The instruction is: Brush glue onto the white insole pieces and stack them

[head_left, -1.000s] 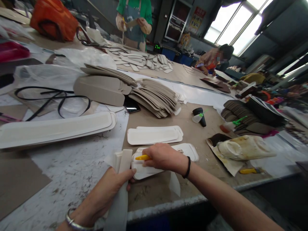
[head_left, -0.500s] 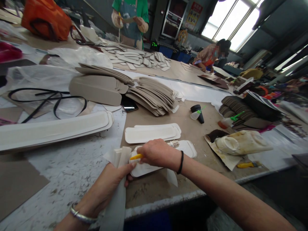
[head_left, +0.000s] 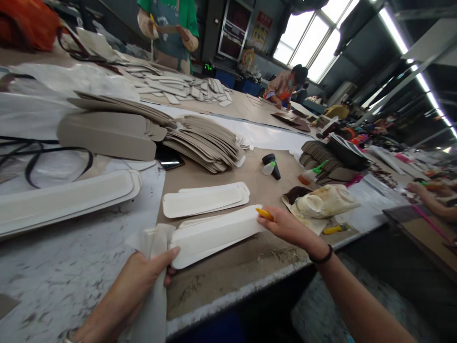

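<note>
My left hand (head_left: 143, 278) grips a bundle of white paper strips (head_left: 154, 247) near the table's front edge, its thumb against the left end of a long white flat piece (head_left: 214, 233). That piece lies on a brown board (head_left: 221, 271). My right hand (head_left: 285, 227) is closed round a small yellow tool (head_left: 264, 213) at the right end of the white piece. A second stack of white pieces (head_left: 205, 199) lies just behind.
Fanned stacks of grey-beige pieces (head_left: 200, 138) fill the middle of the table, with a phone (head_left: 169, 159) under them. A long white piece (head_left: 67, 197) lies left. A glue-stained cloth (head_left: 326, 200), small bottles (head_left: 271, 166) and dark pieces (head_left: 321, 152) sit right. Other people work behind.
My right hand with the yellow tool has slid from the left end of the white piece to its right end. The view has swung to the right.
</note>
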Demonstrator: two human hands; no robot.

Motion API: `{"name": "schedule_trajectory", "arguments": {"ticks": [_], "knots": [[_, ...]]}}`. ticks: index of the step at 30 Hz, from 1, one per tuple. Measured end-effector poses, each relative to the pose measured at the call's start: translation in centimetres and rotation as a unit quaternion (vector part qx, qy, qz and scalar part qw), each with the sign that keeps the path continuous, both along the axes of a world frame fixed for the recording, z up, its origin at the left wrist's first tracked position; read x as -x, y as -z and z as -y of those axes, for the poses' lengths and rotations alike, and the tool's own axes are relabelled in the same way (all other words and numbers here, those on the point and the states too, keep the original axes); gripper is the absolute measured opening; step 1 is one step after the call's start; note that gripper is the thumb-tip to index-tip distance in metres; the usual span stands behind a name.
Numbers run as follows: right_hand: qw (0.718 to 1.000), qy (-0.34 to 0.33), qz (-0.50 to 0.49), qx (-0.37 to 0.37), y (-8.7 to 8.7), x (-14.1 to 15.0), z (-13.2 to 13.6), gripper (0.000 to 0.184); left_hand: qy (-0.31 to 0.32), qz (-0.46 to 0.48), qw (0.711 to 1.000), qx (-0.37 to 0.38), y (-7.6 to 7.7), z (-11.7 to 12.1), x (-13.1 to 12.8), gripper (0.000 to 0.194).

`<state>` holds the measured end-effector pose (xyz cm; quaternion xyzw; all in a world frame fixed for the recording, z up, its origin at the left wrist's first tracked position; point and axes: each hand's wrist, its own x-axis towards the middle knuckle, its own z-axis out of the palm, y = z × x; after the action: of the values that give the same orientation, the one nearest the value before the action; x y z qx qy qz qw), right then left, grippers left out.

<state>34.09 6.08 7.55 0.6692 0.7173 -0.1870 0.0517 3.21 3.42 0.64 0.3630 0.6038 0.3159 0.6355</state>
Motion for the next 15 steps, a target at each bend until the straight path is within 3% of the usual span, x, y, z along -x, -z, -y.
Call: {"name": "schedule_trajectory", "arguments": {"ticks": [6, 10, 15], "knots": [[0.995, 0.039, 0.090, -0.008, 1.1, 1.1, -0.1, 0.023, -0.028, -0.040, 0.999, 0.016, 1.3, 0.1, 0.1, 0.041], [0.988, 0.019, 0.151, -0.019, 1.1, 1.8, -0.4, 0.024, 0.019, -0.048, 0.999, 0.013, 1.9, 0.0, 0.5, 0.043], [0.984, 0.000, 0.176, -0.018, 0.7, 2.0, -0.6, 0.025, 0.028, -0.072, 0.997, 0.025, 2.4, -0.1, 0.9, 0.048]]}}
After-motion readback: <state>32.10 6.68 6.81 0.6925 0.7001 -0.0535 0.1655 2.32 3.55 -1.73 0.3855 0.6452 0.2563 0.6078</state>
